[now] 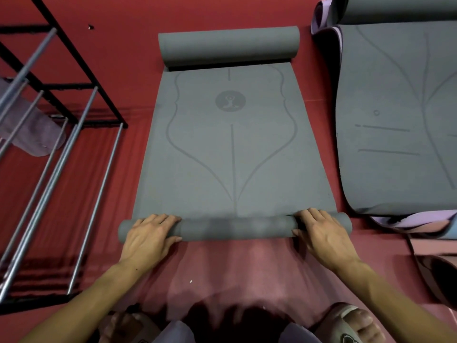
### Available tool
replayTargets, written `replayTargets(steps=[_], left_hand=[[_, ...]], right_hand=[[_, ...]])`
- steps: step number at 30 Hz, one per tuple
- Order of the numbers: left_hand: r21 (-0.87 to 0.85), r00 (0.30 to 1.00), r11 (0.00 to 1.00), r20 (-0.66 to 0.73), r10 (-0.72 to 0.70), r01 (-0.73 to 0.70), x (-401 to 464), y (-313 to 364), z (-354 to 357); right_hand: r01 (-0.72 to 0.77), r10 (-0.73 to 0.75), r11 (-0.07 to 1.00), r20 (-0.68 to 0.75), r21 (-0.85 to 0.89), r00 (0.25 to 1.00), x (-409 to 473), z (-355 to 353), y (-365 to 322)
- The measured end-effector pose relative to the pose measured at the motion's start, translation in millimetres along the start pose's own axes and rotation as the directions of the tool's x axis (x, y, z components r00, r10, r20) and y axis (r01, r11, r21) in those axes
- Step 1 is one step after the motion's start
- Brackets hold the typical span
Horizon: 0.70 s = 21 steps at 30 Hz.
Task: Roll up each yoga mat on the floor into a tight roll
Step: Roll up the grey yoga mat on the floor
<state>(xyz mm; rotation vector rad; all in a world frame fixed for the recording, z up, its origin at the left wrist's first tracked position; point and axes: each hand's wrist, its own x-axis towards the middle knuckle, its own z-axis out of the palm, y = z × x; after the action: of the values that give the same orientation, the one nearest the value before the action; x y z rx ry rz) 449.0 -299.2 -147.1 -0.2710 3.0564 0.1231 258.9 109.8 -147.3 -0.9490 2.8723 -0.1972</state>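
Red floor (118, 58), half-rolled grey mat (232, 154)

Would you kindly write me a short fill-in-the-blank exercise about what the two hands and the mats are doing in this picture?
1. Both hands, the left hand and the right hand, rest on the near roll of the ____ mat.
2. The far end of this same mat is also ____ up.
3. The floor under the mats is ____.
4. The metal rack stands on the person's ____ side.

Missing words: grey; rolled; red; left
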Motion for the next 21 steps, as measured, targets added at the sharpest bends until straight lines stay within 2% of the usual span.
replayTargets(steps=[5, 11, 16, 21], left_hand=[[0.044, 0.999, 0.998, -0.007, -0.034, 0.035, -6, 3, 0], [0.058, 0.996, 0.994, 0.016, -0.092, 0.091, -11, -5, 1], [0.069, 0.999, 0.996, -0.002, -0.049, 0.05, 3, -10, 0], [-0.028, 0.994, 0.994, 0.034, -0.105, 0.106, 12, -24, -6]], right_hand=[[0.014, -0.014, 1.0, -0.114, -0.004, 0.993, -9, 17, 1], [0.024, -0.031, 0.995, -0.062, -0.102, 0.998, -14, 20, 14], [0.097, -0.101, 0.989, -0.038, -0.111, 0.994, 1, 21, 26], [0.1, -0.101, 0.994, -0.031, -0.043, 0.994, 18, 10, 42]])
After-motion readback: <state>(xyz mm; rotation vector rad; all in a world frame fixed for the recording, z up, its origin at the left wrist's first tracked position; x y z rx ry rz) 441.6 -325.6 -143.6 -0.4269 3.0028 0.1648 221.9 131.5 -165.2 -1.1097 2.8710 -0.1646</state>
